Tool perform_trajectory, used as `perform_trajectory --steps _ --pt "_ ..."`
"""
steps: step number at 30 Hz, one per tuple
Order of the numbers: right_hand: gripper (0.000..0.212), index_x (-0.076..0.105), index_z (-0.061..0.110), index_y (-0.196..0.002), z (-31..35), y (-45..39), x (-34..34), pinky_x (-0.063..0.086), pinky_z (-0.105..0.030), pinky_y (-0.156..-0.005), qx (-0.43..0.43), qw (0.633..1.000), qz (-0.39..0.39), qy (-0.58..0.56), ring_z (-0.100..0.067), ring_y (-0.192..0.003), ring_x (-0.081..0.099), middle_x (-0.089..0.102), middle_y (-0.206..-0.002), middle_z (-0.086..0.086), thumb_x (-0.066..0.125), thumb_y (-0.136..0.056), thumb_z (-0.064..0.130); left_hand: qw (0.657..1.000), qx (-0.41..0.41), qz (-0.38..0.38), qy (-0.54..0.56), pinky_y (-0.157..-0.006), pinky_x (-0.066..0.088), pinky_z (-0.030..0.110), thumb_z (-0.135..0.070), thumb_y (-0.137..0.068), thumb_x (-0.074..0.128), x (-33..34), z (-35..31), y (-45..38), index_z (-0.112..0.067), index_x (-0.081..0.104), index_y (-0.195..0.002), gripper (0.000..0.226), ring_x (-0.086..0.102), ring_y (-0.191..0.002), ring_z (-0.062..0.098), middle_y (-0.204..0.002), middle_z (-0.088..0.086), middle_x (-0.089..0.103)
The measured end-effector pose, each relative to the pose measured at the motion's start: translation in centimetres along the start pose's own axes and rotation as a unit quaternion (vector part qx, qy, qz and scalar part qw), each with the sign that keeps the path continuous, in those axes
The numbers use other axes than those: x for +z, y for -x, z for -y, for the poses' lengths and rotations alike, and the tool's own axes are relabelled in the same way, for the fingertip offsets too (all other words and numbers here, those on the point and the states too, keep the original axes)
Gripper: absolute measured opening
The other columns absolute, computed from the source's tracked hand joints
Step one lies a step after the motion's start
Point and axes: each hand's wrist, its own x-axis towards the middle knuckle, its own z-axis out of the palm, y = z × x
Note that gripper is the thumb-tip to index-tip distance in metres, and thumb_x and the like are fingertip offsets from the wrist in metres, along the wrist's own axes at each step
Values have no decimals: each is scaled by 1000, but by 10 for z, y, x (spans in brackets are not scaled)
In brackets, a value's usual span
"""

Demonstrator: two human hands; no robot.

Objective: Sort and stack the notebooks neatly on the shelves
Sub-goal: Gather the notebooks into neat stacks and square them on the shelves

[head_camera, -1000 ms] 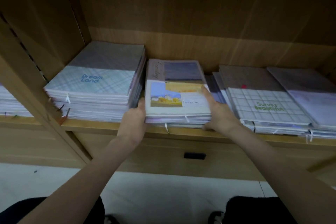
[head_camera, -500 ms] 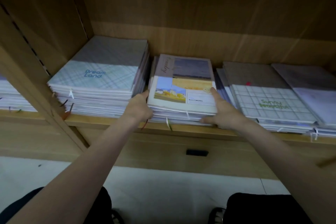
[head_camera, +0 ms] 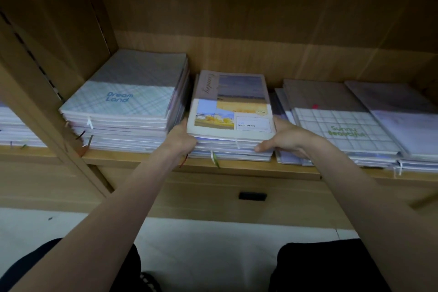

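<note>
Two hands, left hand (head_camera: 181, 138) and right hand (head_camera: 288, 141), are gripping the middle stack (head_camera: 231, 123) on the shelf (head_camera: 248, 169); right-side notebooks (head_camera: 343, 130) are lying fanned, unsorted.

arms: both bare to the frame edge, no sleeves, no watch or rings
left hand (head_camera: 181, 138): bare
right hand (head_camera: 288, 141): bare
legs: dark black trousers (head_camera: 320, 265)

Single head view: camera looks forward and down, close to wooden shelf (head_camera: 237, 168), facing notebook stacks (head_camera: 231, 111); floor (head_camera: 208, 244) below.
</note>
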Motion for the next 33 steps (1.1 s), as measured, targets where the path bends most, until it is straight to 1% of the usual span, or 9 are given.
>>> perform_trajectory --steps 3,5,10,13,16,20,27,30,33 --pt "115 7 22 -150 0 7 2 33 -39 -111 -23 998 -50 -8 -17 -131 38 43 -137 7 81 -65 -2 999 7 -12 -45 -80 43 28 12 -82 50 0 -2 2 -6 52 -124 46 56 -108 29 -110 11 61" --pt "124 -8 25 -150 3 11 5 32 -36 -110 -42 995 -74 43 -22 -134 36 36 -146 1 81 -67 2 992 25 -16 -123 -80 46 32 8 -83 50 -5 -4 3 -4 51 -120 39 57 -107 33 -112 15 62" --pt "117 -5 26 -151 14 17 16 38 -33 -100 -74 979 -111 156 -26 -129 42 41 -144 -7 80 -71 9 975 69 5 -211 -86 50 41 6 -80 52 -18 -4 5 -7 48 -125 48 58 -103 32 -110 16 63" --pt "116 -5 30 -150 15 19 18 40 -31 -95 -85 973 -120 176 -27 -128 44 40 -145 -8 79 -73 11 958 89 21 -272 -83 47 38 5 -83 51 -19 0 6 -5 40 -132 51 57 -104 33 -114 17 60" --pt "114 -5 35 -149 13 22 18 40 -31 -96 -80 970 -118 196 -28 -131 40 24 -153 -11 78 -75 12 933 114 16 -342 -80 43 34 4 -86 48 -16 -1 8 -1 27 -140 58 56 -107 36 -116 21 59" --pt "108 -6 34 -150 12 22 17 39 -31 -98 -65 963 -91 247 -29 -134 37 5 -156 -13 73 -80 12 926 128 15 -354 -83 42 34 5 -86 47 -16 -5 5 -1 36 -133 49 55 -110 37 -118 21 59" --pt "115 -7 30 -150 13 8 18 33 -35 -106 -31 967 -37 250 -30 -135 31 5 -154 -14 79 -74 19 944 78 49 -318 -83 47 34 4 -80 53 -24 -5 -10 -2 49 -121 42 56 -107 32 -115 17 60" --pt "109 0 30 -150 12 10 19 33 -34 -105 -55 965 -52 253 -29 -132 35 15 -151 -13 78 -74 18 954 66 12 -292 -74 44 31 6 -81 50 -23 -8 -10 1 57 -113 33 57 -101 32 -109 17 62" --pt "103 9 30 -149 7 12 17 34 -31 -100 -87 959 -68 262 -27 -126 39 30 -142 -11 78 -74 21 953 65 -15 -296 -76 44 34 6 -82 48 -22 -8 -7 2 56 -114 33 57 -102 34 -110 20 62"
